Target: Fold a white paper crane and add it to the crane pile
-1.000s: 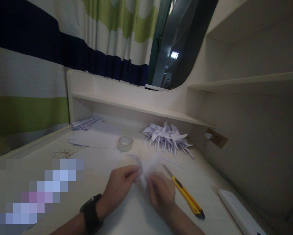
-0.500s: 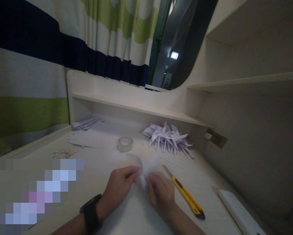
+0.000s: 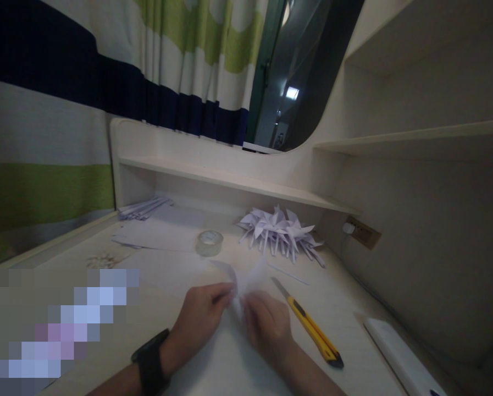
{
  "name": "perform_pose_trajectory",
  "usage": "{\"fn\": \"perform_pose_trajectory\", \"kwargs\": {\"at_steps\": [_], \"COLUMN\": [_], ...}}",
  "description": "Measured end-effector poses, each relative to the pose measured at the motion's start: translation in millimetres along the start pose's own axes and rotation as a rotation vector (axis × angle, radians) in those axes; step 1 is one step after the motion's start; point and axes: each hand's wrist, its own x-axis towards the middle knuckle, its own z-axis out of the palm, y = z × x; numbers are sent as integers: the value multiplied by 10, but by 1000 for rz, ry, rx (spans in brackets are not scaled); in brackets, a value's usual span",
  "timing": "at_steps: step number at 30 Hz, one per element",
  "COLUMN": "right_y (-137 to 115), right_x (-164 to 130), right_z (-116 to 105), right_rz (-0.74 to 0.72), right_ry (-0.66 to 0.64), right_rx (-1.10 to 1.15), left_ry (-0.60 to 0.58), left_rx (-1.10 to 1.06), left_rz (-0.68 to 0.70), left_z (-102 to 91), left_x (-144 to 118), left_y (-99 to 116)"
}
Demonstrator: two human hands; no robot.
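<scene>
Head view: blurred, partly hidden paper [image 3: 254,276] left of the knife [image 3: 312,327] is pinched by left hand [image 3: 203,312] and right hand [image 3: 269,322].

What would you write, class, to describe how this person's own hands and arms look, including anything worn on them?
Both the left hand and the right hand are ungloved. A black watch with a wide dark strap circles the left wrist; the right wrist is bare. No sleeves show on the visible forearms.
</scene>
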Motion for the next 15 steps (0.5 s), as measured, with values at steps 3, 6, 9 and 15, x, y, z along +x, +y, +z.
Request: {"fn": "perform_pose_trajectory", "kwargs": {"at_steps": [3, 6, 9, 15], "right_y": [-23, -50, -72, -71], "right_x": [14, 15, 6, -9], "right_z": [2, 5, 12, 27], "right_rz": [70, 123, 130, 67], "right_ry": [-24, -28, -15, 7], "right_rx": [37, 56, 34, -53], "left_ry": [-9, 23, 37, 19], "left_rx": [50, 66, 81, 71], "left_rz": [48, 53, 59, 75], "left_z": [9, 21, 37, 70], "left_x": [-6, -13, -25, -45], "left_y": [-1, -3, -11, -12]}}
